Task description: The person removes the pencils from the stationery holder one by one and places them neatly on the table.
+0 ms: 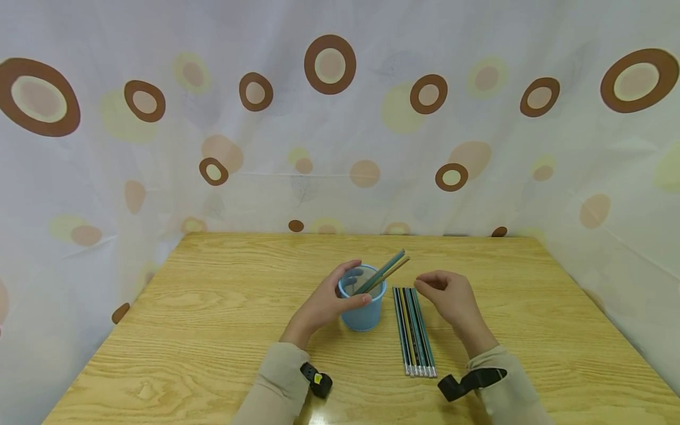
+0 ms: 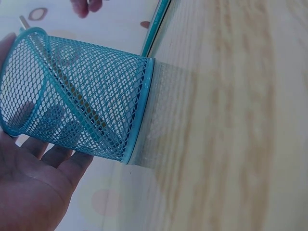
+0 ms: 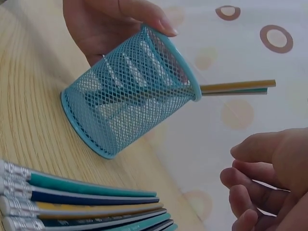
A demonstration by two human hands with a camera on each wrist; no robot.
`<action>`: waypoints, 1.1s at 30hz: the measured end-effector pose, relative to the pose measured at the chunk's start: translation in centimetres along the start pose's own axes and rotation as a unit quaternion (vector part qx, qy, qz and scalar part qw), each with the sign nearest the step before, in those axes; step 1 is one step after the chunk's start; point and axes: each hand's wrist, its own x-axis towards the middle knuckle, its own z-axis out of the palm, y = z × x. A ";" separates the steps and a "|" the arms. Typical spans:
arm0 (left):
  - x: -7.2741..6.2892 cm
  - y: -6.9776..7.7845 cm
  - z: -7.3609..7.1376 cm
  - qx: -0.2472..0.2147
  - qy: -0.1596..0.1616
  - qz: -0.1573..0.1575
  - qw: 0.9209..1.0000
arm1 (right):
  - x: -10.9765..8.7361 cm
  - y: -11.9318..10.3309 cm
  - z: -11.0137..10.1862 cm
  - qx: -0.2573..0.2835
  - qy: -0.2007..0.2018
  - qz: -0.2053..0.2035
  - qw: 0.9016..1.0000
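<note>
A light blue mesh pen cup [image 1: 363,317] stands on the table, with a few pencils [image 1: 383,273] leaning out over its right rim. My left hand [image 1: 325,302] grips the cup from the left, thumb at the near side and fingers round the far side. To the right of the cup lies a row of several pencils [image 1: 414,330] in teal, dark and yellow, eraser ends toward me. Just right of that row's far end hovers my right hand [image 1: 451,298]. Its fingers are loosely bent, and the right wrist view shows nothing between them.
The wooden table [image 1: 202,319] extends to both sides of the hands. A white curtain [image 1: 329,136] with brown and yellow circles hangs behind it and along both sides. Each wrist carries a black strap, the left [image 1: 319,382] and right [image 1: 467,382].
</note>
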 end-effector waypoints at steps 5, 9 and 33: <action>0.0 -0.1 0.0 -0.001 -0.001 0.002 1.000 | -0.2 -0.5 0.4 0.017 0.009 -0.016 1.000; 0.1 -0.2 0.0 -0.003 0.000 0.002 1.000 | -0.3 -0.7 0.8 0.028 0.007 -0.031 0.999; 0.3 -0.3 0.0 -0.005 -0.004 0.006 1.000 | -0.6 -1.2 3.0 0.008 0.008 -0.063 0.998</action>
